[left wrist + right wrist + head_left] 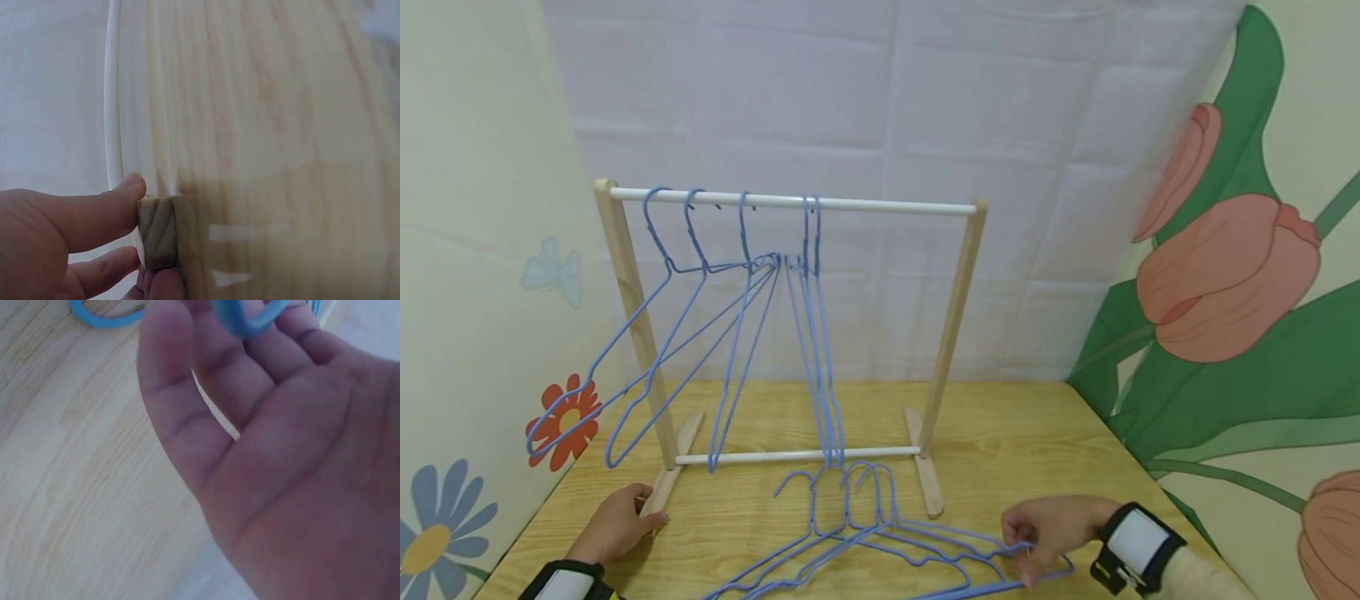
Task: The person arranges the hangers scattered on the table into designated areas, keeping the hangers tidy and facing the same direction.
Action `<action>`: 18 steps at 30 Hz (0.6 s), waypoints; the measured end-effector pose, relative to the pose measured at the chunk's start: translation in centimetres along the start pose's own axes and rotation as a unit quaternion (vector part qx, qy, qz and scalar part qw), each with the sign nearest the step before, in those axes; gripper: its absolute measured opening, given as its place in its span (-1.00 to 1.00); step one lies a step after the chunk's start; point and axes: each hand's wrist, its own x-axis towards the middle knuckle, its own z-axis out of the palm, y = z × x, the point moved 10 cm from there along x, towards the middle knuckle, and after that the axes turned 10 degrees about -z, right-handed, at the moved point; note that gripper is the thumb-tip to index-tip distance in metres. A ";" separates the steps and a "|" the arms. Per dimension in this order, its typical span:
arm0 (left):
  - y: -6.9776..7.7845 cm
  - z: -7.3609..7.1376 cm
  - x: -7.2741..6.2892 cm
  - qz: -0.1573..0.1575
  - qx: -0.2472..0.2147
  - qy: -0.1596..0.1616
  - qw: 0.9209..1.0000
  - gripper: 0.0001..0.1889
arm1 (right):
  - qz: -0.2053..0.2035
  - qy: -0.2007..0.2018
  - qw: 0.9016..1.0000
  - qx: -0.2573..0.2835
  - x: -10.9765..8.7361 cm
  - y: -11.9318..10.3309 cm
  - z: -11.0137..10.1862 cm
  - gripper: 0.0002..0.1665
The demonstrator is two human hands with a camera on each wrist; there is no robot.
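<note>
A small clothes rack (887,204) with wooden posts and white bars stands on the table. My left hand (617,525) grips the front end of its left wooden foot (659,493); in the left wrist view the thumb and fingers hold the squared foot end (157,231). Several blue wire hangers lie overlapped in front of the rack, hooks toward it. My right hand (1052,529) pinches the right end of a blue hanger (1022,546) from this pile. In the right wrist view, a blue hanger end (237,322) lies against its curled fingers.
Several blue hangers (745,233) hang from the top bar, mostly on its left half. The wooden table (1015,433) meets a white cloth backdrop (850,100) behind and flower-printed walls at both sides. The rack's right foot (928,483) is close to the pile.
</note>
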 end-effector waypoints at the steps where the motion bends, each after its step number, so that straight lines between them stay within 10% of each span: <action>1: 0.0 0.0 0.0 -0.002 0.000 -0.001 1.000 -0.49 | 0.000 -0.012 1.000 0.017 0.0 0.0 0.3 -0.68; 11: 0.3 0.0 -0.4 0.005 0.009 -0.002 1.000 -0.50 | 0.032 -0.047 0.994 0.095 -0.1 0.7 1.4 -0.66; 18: 0.5 -0.1 -0.3 0.020 0.007 0.003 1.000 -0.50 | -0.036 -0.060 0.991 0.116 0.4 0.3 1.9 -0.51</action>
